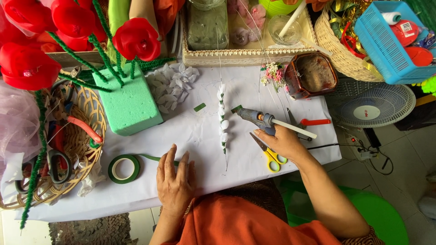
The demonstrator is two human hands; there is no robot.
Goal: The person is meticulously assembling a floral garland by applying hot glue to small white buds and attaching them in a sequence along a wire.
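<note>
Head view. The right hand (282, 141) grips a glue gun (256, 119), its nozzle pointing toward a stem of white petals (222, 119) lying on the white-covered desk (254, 90). Yellow-handled scissors (269, 154) lie just beneath that hand. The left hand (175, 179) rests flat and empty, fingers spread, beside a roll of green tape (123, 169). A green foam block (128, 102) stands farther left.

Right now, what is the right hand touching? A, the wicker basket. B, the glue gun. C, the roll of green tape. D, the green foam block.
B: the right hand rests on the glue gun, beside the yellow scissors; the left hand lies flat on the white table near the tape.
</note>
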